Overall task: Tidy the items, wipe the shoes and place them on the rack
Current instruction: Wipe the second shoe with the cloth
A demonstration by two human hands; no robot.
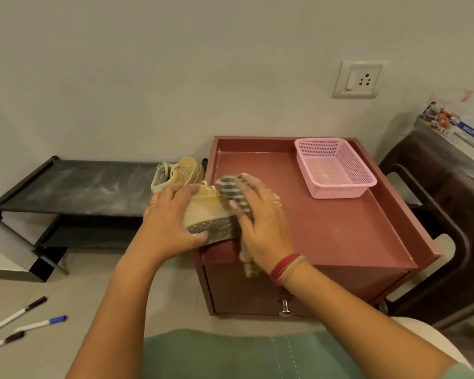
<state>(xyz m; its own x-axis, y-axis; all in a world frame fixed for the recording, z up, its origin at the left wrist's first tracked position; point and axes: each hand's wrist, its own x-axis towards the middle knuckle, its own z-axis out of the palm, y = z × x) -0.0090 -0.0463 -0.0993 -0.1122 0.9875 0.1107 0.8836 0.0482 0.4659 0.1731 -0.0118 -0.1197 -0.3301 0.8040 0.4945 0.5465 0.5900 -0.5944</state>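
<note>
Fingers of my left hand (171, 217) curl over the upper of a yellow shoe (207, 212) while the thumb lies along its speckled sole. It is a firm grip, with the shoe tipped on its side, sole towards me, at the front left corner of the red-brown cabinet (340, 228). My right hand (260, 222) lies flat, fingers nearly straight and a little spread, pressing a striped cloth (230, 191) against the toe end of that shoe. The thumb rests on the cloth too, and a loose tail of the fabric hangs from under my palm over the cabinet's front edge. Whether any finger is tucked into the folds beneath, I cannot tell. The second shoe (178, 170) sits upright at the right end of the top shelf of the black rack (80, 184), just beside the cabinet. A pink basket (340, 191) stands at the back right of the cabinet top — well apart from my hands. Several markers (25, 310) lie scattered on the floor to my left.
</note>
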